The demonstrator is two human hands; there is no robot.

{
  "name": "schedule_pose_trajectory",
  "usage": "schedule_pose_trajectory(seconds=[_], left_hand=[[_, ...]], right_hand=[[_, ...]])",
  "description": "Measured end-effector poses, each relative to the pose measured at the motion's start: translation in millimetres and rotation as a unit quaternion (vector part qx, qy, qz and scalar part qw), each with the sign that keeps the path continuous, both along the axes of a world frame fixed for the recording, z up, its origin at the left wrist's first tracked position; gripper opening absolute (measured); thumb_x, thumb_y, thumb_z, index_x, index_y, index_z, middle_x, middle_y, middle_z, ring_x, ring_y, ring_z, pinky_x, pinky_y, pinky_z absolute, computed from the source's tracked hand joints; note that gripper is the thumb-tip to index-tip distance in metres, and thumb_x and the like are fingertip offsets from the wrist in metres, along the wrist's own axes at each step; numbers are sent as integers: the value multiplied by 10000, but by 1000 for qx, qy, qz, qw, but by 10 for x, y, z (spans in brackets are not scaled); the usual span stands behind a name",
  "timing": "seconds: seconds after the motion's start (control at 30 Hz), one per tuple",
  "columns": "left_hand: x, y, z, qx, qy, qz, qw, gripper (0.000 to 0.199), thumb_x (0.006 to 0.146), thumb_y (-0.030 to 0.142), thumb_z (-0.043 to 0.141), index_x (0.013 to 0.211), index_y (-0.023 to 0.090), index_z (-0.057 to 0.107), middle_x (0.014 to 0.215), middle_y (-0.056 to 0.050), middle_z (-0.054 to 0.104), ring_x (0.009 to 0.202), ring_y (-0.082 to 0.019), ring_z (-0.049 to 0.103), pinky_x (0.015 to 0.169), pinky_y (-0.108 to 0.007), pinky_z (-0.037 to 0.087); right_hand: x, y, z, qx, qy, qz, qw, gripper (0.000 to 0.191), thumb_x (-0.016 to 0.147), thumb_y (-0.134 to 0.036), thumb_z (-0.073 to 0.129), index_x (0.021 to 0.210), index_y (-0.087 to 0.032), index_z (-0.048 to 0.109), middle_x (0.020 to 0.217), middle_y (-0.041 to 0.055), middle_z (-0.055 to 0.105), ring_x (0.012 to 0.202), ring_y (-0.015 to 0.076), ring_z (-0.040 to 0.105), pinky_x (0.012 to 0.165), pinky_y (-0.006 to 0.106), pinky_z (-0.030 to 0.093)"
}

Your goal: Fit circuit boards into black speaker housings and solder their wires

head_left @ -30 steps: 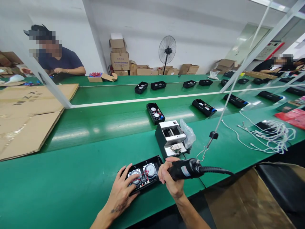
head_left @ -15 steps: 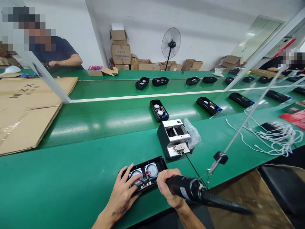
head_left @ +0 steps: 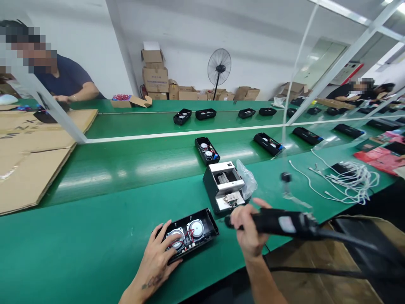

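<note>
A black speaker housing (head_left: 207, 236) lies tilted on the green bench, its open side up. Two round speakers (head_left: 195, 230) sit inside it with red wires between them. My left hand (head_left: 160, 255) grips the housing's left end, thumb along the near side and fingers reaching over the left speaker. In my right hand (head_left: 248, 230) is a black electric screwdriver (head_left: 286, 223), fingers wrapped round its front part. It is held nearly level, its tip pointing left, just right of the housing and apart from it. A blurred hanging cord (head_left: 284, 139) comes down behind the screwdriver.
A screw feeder (head_left: 226, 185) stands behind the housing, with a clear plastic bag (head_left: 247, 179) beside it. Another open housing (head_left: 207, 151) sits on the conveyor (head_left: 142, 158). White cables (head_left: 354, 181) lie right, flattened cardboard (head_left: 38, 160) left. A person (head_left: 72, 80) sits across the line.
My right hand has moved the screwdriver right and up, away from the housing. The left hand stays on the housing. The view has shifted slightly.
</note>
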State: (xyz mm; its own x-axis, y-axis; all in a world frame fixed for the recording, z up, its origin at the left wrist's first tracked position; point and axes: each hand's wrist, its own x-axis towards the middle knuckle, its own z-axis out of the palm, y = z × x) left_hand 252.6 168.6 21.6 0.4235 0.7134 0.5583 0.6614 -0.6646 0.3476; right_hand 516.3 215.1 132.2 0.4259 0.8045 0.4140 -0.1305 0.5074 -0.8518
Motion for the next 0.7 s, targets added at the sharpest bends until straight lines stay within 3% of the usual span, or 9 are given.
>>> schedule_pose_trajectory(seconds=[0.07, 0.1, 0.27, 0.33, 0.4, 0.53, 0.7], left_hand=[[-4, 12, -3, 10, 16, 0, 1000, 217, 813, 338, 838, 748, 252, 649, 1131, 3, 776, 1407, -370, 541, 1157, -563, 392], [-5, 14, -6, 13, 23, 1, 1000, 212, 811, 333, 834, 750, 252, 649, 1128, -2, 774, 1403, -375, 544, 1145, -570, 403], [-3, 9, -23, 11, 20, 1, 1000, 255, 754, 355, 895, 764, 239, 667, 1116, -29, 778, 1409, -384, 536, 1156, -573, 399], [-1, 9, -26, 6, 20, -1, 1000, 268, 736, 349, 914, 766, 237, 672, 1120, -19, 781, 1412, -387, 534, 1164, -577, 392], [2, 12, -24, 1, 19, -1, 1000, 278, 723, 353, 928, 779, 238, 681, 1117, -8, 784, 1406, -390, 540, 1166, -585, 388], [12, 9, -7, -16, 22, -4, 1000, 266, 729, 362, 928, 778, 239, 698, 1102, -17, 785, 1403, -393, 545, 1162, -610, 399], [32, -22, 28, -29, 30, 0, 999, 245, 745, 359, 923, 793, 245, 712, 1096, -16, 784, 1423, -376, 529, 1179, -618, 394]], right_hand=[[194, 236, 102, 32, -27, -119, 992, 391, 924, -351, 747, 1211, -264, 496, 597, -127, 534, 460, 135, 504, 565, 326, 478], [268, 339, 114, 32, -38, -138, 989, 377, 909, -347, 769, 1170, -240, 518, 599, -115, 566, 469, 138, 522, 590, 338, 486], [409, 578, -33, -25, -96, -130, 987, 359, 855, -426, 806, 976, -228, 532, 551, -90, 605, 450, 132, 527, 578, 327, 484], [400, 533, -57, -46, -111, -89, 989, 377, 819, -429, 837, 955, -219, 554, 527, -92, 587, 422, 126, 511, 512, 302, 466], [349, 412, -34, -74, -106, 5, 992, 360, 830, -404, 838, 986, -214, 573, 511, -103, 557, 393, 120, 490, 450, 277, 439], [42, 31, 39, -61, 14, 204, 977, 273, 934, -362, 745, 1106, -265, 556, 544, -127, 485, 364, 99, 421, 384, 235, 395], [-550, -314, -11, 25, 63, 274, 959, 218, 1013, -311, 641, 1204, -347, 542, 596, -112, 467, 400, 96, 419, 409, 215, 414]])
